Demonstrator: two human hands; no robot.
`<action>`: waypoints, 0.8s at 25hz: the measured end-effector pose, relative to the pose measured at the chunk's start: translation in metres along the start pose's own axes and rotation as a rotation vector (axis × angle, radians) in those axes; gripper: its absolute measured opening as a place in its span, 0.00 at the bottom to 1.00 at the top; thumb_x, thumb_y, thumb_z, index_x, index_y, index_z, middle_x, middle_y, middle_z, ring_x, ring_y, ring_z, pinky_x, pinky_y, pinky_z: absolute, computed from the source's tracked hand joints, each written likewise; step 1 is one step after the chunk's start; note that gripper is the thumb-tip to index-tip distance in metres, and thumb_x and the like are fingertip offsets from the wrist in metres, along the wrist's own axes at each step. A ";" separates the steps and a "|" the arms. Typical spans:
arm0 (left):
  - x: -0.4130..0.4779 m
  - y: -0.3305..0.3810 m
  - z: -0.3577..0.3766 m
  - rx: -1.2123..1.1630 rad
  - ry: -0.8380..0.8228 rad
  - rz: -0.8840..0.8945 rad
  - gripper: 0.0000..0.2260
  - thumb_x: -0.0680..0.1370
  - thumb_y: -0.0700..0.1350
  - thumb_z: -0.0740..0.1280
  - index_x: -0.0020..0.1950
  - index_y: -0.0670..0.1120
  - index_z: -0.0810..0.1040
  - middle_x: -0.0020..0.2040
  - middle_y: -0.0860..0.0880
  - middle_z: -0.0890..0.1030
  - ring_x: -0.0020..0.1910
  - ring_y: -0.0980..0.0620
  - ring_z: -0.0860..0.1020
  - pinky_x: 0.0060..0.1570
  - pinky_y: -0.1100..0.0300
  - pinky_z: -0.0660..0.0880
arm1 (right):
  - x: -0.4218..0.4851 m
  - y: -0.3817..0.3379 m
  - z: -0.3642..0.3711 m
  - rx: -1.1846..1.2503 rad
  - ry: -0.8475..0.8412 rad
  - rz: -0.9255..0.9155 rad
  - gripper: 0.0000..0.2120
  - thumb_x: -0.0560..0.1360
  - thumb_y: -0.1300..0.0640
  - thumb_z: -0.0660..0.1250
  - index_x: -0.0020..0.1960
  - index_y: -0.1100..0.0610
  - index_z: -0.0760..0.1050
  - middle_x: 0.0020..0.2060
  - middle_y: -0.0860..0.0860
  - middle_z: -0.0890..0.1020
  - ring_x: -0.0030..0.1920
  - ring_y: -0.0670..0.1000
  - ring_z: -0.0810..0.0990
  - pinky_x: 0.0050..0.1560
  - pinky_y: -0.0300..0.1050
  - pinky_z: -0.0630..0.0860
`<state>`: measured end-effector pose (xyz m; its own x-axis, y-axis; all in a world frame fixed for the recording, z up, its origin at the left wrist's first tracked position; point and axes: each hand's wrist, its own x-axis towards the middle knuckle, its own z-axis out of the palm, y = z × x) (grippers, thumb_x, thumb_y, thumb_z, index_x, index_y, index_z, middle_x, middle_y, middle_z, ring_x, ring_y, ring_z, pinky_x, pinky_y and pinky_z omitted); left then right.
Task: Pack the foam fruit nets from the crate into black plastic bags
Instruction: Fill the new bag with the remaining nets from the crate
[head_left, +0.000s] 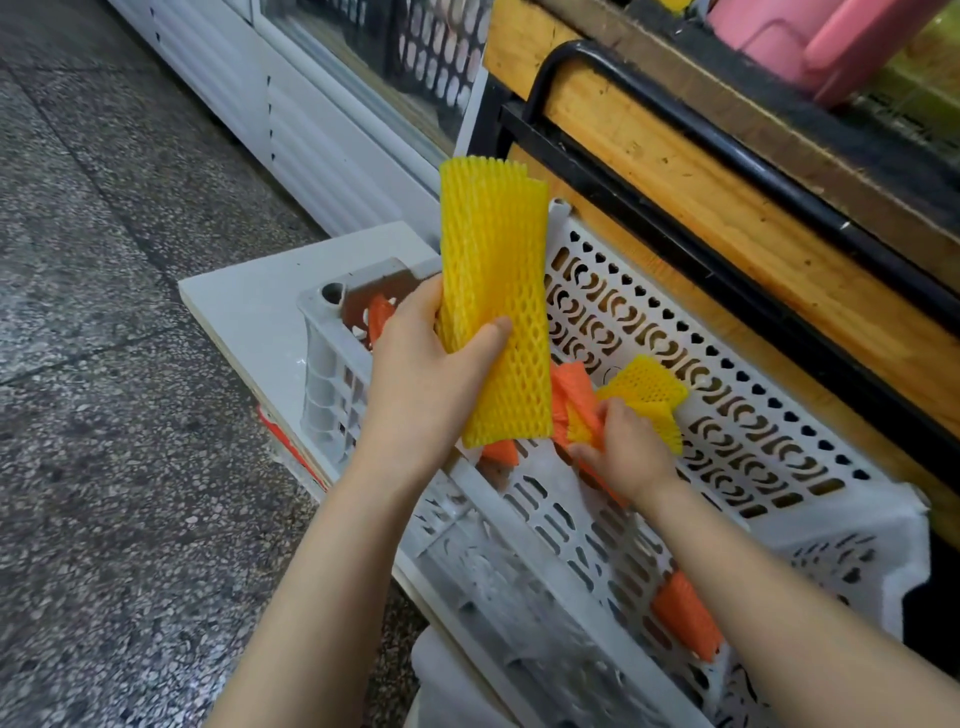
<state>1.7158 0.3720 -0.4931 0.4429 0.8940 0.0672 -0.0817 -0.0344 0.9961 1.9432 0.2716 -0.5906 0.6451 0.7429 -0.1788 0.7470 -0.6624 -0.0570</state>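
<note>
- Nets (493, 312): yellow stack, upright over crate (753, 431), L hand (423, 379) curled round it.
- R hand (626, 449) grips loose net (649, 387) in crate.
- Best: flatten, align w/ stack; no bag seen.

One crate (852, 519); two hands (415, 379) (628, 452); two yellow net bunches (493, 291) (649, 389); four orange nets (685, 616).

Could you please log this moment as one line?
left hand: holds yellow foam nets | right hand: grips smaller yellow net in white perforated plastic crate
</note>
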 end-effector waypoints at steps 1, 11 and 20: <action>0.000 0.000 0.000 0.007 -0.005 0.002 0.09 0.73 0.48 0.68 0.53 0.51 0.76 0.48 0.53 0.82 0.46 0.55 0.80 0.47 0.53 0.78 | 0.001 0.001 0.001 -0.023 -0.024 -0.002 0.32 0.68 0.42 0.72 0.63 0.57 0.64 0.58 0.53 0.74 0.58 0.55 0.72 0.52 0.52 0.74; 0.002 -0.003 0.014 0.058 -0.025 0.028 0.09 0.75 0.45 0.69 0.53 0.50 0.74 0.45 0.54 0.78 0.44 0.56 0.78 0.42 0.60 0.75 | -0.026 0.013 -0.029 0.109 0.103 -0.045 0.12 0.73 0.48 0.66 0.51 0.53 0.69 0.45 0.51 0.75 0.39 0.47 0.75 0.35 0.42 0.71; -0.008 -0.004 0.032 0.221 0.034 0.075 0.09 0.73 0.43 0.69 0.48 0.50 0.70 0.39 0.57 0.73 0.37 0.62 0.72 0.34 0.74 0.67 | -0.109 -0.023 -0.113 0.640 0.246 -0.051 0.20 0.75 0.47 0.66 0.61 0.47 0.61 0.51 0.43 0.73 0.46 0.39 0.76 0.37 0.32 0.73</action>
<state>1.7408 0.3510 -0.4954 0.4126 0.8995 0.1436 0.0854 -0.1951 0.9771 1.8734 0.2169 -0.4590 0.6861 0.7248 0.0630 0.5840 -0.4970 -0.6418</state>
